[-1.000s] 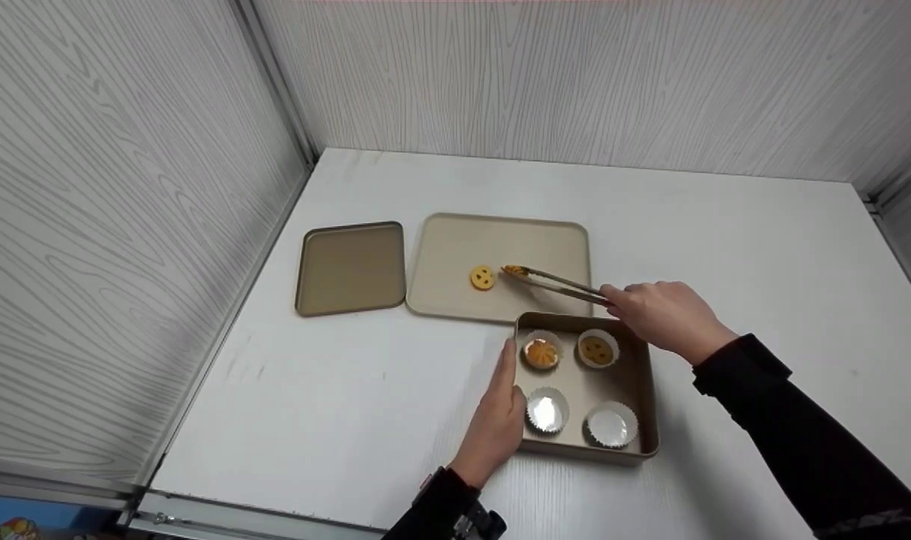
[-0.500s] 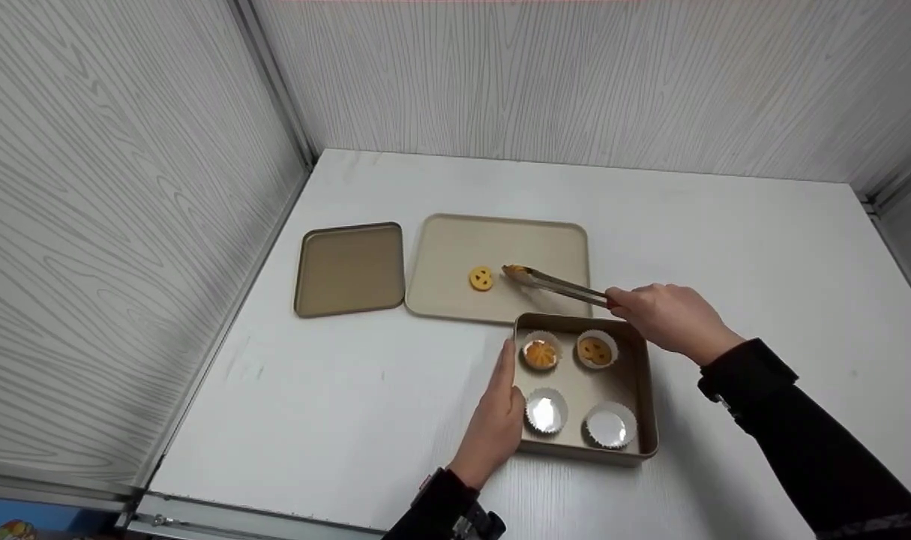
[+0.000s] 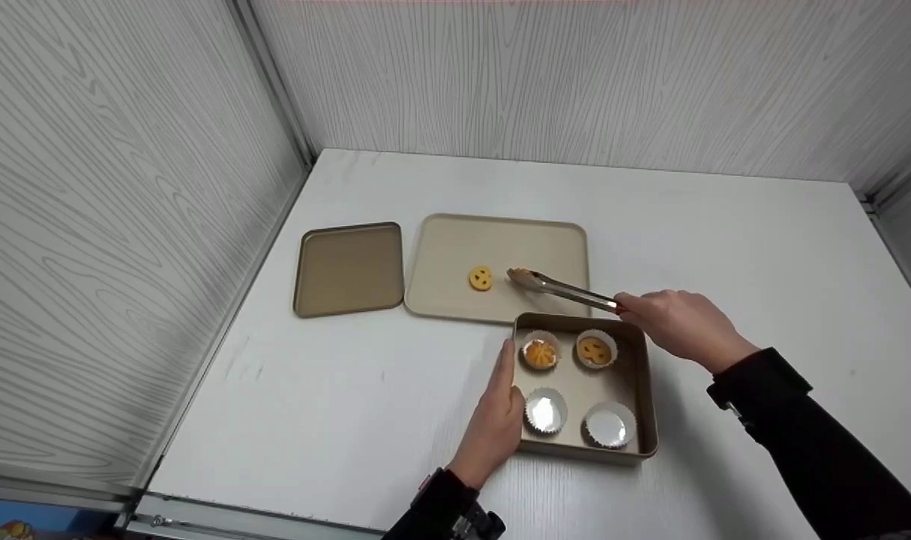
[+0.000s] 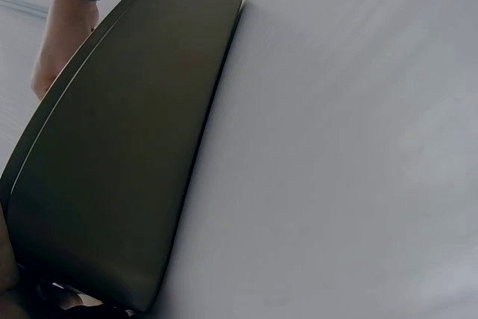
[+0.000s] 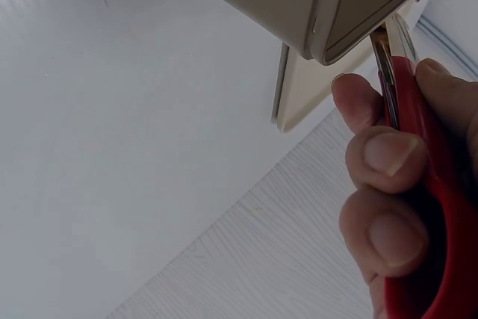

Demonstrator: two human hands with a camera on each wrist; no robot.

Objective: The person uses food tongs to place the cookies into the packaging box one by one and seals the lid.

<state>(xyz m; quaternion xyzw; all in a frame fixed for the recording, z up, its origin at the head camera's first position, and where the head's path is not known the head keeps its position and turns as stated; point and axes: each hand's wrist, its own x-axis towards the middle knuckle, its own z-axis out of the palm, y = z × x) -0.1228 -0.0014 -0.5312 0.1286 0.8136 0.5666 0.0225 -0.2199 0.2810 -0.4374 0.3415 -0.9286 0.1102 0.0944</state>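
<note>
Tongs, shiny metal with red handles [image 3: 575,295], are gripped in the right hand [image 3: 680,324], fingers curled round them, tips above the big beige rectangular tray [image 3: 492,238]. Bit of orange cookie [image 3: 519,270] pokes out at the tips; can't tell if it's touching the tray. Near it lies a round yellow cookie with holes [image 3: 480,278]. Left hand [image 3: 492,420] has its fingers straight, pressed along the side of a deep bronze metal box [image 3: 575,382] with four white fluted cups [image 3: 546,411], the far two filled.
</note>
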